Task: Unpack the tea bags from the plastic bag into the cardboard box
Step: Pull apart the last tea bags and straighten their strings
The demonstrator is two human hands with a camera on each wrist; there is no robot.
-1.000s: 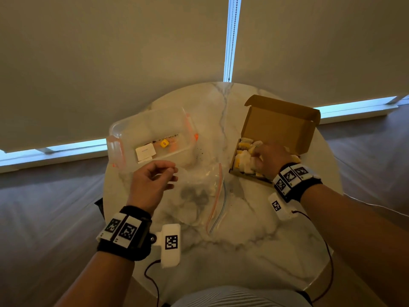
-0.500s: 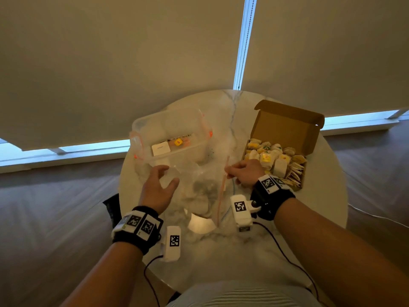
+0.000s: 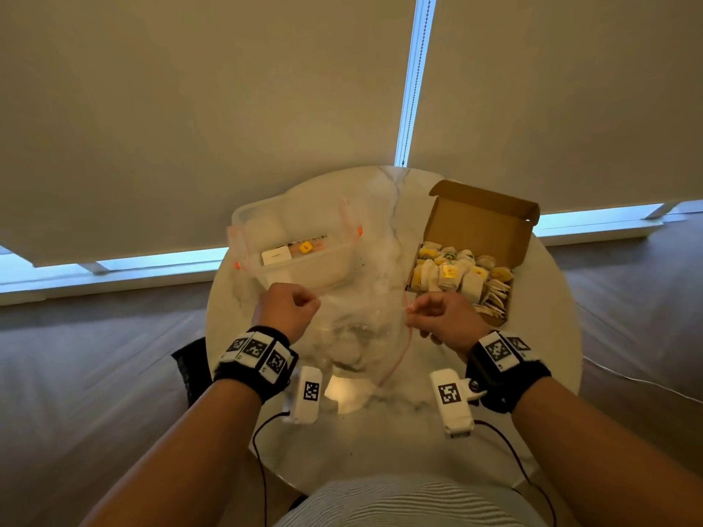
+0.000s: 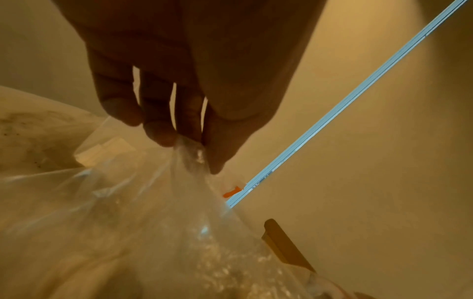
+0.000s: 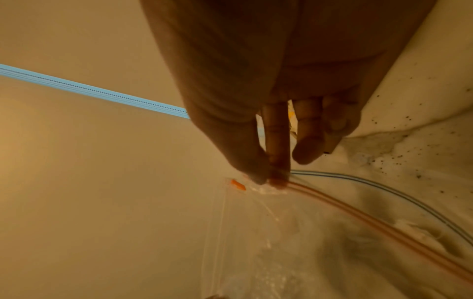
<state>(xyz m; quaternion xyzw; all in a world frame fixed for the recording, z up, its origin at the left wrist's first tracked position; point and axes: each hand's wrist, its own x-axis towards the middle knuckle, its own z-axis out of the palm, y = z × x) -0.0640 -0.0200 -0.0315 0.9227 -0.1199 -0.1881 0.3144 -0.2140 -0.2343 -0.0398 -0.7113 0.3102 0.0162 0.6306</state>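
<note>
A clear plastic zip bag (image 3: 357, 329) hangs over the round marble table (image 3: 380, 431) between my hands. My left hand (image 3: 291, 308) pinches a bunched corner of the plastic bag (image 4: 189, 159) between thumb and fingers. My right hand (image 3: 437, 317) pinches the bag's red zip strip (image 5: 332, 206) at its end. The open cardboard box (image 3: 471, 252) stands at the right, lid up, filled with several tea bags (image 3: 456, 271) with yellow tags. I cannot tell whether any tea bags are inside the plastic bag.
A clear plastic container (image 3: 296, 245) with orange clips stands at the back left and holds a white card and a yellow-tagged item. Roller blinds (image 3: 228, 89) hang close behind the table. Dark specks dot the marble (image 5: 409, 153).
My right hand left the box and took the bag's zip end. My left hand closed on the bag's other side. Both lifted it off the table.
</note>
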